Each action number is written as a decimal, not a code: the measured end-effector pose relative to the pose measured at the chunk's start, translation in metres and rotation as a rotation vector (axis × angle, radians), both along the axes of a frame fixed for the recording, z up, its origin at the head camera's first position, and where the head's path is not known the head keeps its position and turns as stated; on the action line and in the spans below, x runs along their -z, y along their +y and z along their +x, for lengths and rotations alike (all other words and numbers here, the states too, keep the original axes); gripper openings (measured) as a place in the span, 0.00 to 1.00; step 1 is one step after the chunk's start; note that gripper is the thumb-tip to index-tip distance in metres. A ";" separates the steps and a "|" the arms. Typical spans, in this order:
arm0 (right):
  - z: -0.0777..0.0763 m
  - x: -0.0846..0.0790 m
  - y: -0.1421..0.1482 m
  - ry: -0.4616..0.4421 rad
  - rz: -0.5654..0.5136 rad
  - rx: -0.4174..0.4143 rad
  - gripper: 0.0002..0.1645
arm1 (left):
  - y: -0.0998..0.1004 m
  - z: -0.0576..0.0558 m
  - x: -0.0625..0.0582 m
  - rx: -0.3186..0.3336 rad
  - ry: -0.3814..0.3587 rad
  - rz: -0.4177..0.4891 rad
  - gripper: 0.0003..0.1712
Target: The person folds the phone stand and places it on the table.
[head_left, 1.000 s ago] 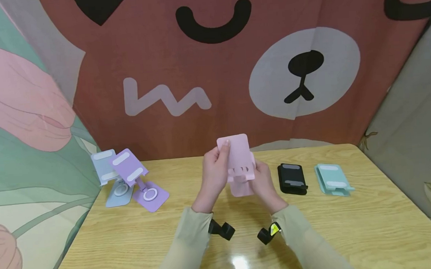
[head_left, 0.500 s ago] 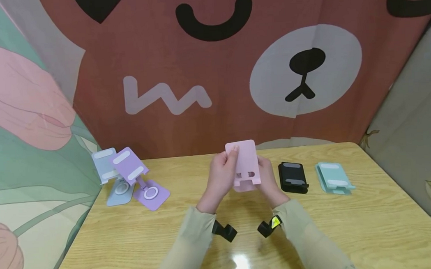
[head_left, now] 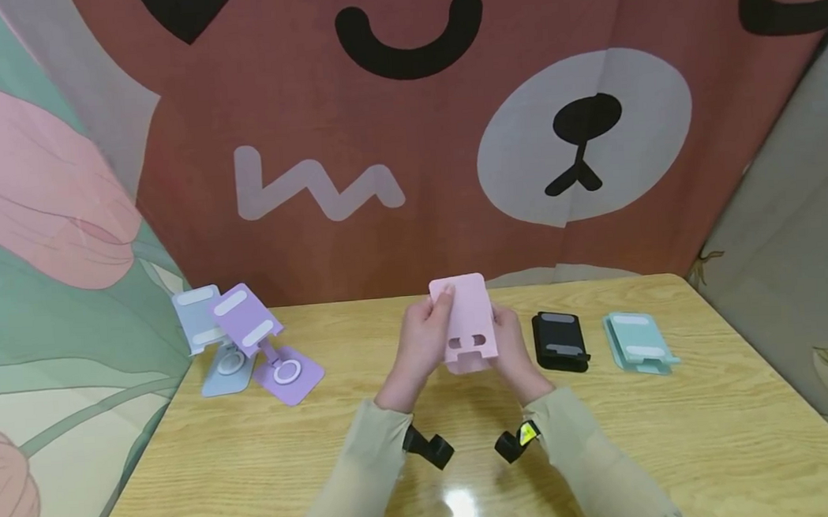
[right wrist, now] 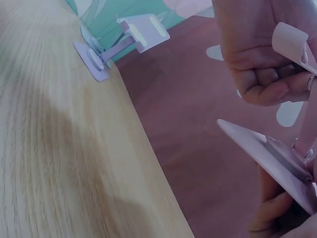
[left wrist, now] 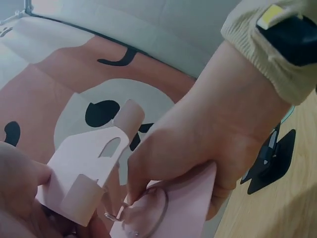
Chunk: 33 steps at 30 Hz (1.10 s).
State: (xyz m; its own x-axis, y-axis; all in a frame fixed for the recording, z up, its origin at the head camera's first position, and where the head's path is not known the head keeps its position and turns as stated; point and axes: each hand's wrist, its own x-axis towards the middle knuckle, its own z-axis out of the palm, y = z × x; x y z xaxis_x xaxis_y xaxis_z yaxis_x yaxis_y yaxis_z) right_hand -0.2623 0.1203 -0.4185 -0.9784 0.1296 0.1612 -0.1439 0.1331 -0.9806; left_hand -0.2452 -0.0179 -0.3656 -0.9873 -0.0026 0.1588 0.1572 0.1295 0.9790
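Between both hands, above the table's middle, is a pink folding phone stand. My left hand grips its upper plate, thumb on the front face and fingers curled behind. My right hand grips the base plate, thumb near the round hinge disc and fingers underneath. In the right wrist view the base plate stands apart from the upper plate, with the hinged arm between them. From the head view the upper plate hides most of the base and the right fingers.
Unfolded blue and purple phone stands stand at the table's left, overlapping in view. A folded black stand and a folded mint stand lie to the right. A printed cloth hangs behind the wooden table.
Compared with a second ago, the pink stand sits slightly lower and its upper plate covers more of the base. Both hands still hold it; over the last half second they barely move.
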 end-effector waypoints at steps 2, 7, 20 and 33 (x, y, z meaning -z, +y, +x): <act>0.000 -0.001 0.000 0.006 -0.013 -0.002 0.16 | 0.000 0.000 0.000 -0.004 0.007 0.012 0.25; 0.001 -0.005 0.000 0.010 -0.062 -0.020 0.16 | 0.001 -0.001 0.002 -0.059 0.008 0.027 0.24; 0.002 -0.015 -0.001 0.011 -0.112 -0.038 0.20 | 0.000 -0.002 0.014 -0.078 -0.104 0.072 0.40; 0.001 -0.015 0.001 -0.029 -0.090 -0.059 0.28 | -0.001 -0.005 0.020 -0.004 -0.168 0.018 0.50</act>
State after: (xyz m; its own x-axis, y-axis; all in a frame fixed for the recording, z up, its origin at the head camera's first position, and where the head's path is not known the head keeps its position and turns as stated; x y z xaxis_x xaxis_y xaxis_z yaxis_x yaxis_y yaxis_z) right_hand -0.2612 0.1209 -0.4036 -0.9888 0.0849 0.1230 -0.1203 0.0362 -0.9921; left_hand -0.2501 -0.0191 -0.3853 -0.9999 -0.0084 -0.0082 -0.0091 0.1123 0.9936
